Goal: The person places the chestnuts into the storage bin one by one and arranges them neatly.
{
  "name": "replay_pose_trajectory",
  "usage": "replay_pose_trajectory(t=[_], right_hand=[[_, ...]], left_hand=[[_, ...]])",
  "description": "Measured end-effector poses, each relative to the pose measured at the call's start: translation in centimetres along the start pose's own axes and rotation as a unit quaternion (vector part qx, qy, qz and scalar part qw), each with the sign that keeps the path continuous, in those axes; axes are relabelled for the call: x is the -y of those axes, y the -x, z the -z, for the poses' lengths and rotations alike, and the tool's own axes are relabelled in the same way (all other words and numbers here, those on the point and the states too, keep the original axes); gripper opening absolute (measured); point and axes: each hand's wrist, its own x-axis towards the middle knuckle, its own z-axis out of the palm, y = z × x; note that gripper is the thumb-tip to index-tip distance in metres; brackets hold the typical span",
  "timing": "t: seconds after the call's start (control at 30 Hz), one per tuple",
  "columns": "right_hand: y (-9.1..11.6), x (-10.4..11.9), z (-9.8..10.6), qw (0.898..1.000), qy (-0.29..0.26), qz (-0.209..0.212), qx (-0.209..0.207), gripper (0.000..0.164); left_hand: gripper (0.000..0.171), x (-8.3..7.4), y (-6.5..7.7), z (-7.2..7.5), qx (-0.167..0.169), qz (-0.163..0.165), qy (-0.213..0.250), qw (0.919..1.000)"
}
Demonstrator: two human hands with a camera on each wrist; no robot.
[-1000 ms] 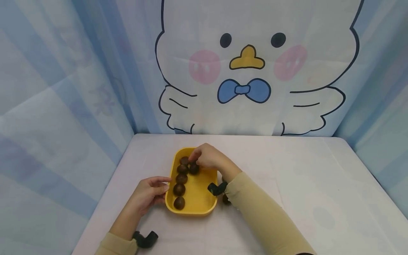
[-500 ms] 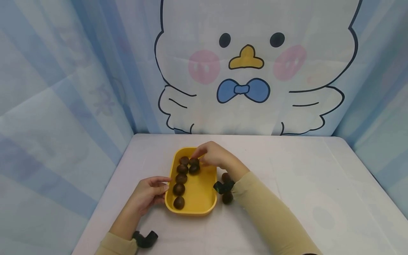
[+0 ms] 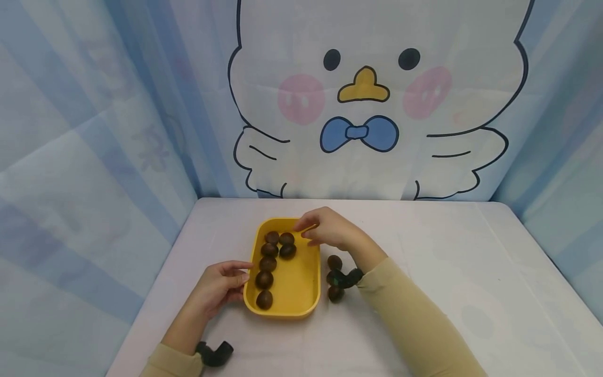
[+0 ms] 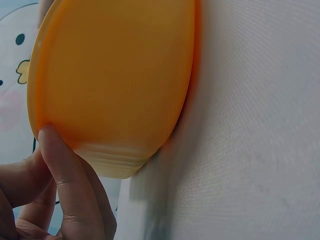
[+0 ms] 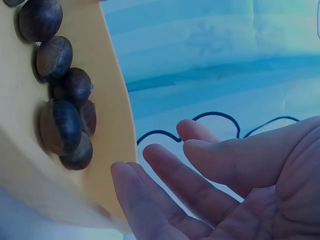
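In the head view, the yellow tray sits on the white table, the left hand pinching its nine-o'clock edge. Seven chestnuts lie inside, five running from eleven to seven o'clock, two at twelve; three outside chestnuts line up between three and four. The right hand hangs over the one-o'clock corner, holding nothing. The left wrist view shows a fingertip touching the tray toward eight o'clock. In the right wrist view, relaxed fingers point toward ten, beside the nuts.
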Motion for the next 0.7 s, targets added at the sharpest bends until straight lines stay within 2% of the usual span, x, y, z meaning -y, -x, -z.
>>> replay_pose_trajectory(t=[0.37,0.7], right_hand=[[2.1,-1.3,1.5,1.000,-0.012,0.009,0.003,0.029],[3.9,-3.0,2.7,1.000,0.006,0.005,0.011,0.035]], left_hand=[[0.039,0.0,0.0,0.0,0.001,-0.001,0.001,1.0000],[0.039,-0.1,0.0,0.0,0.002,-0.003,0.006,1.0000]])
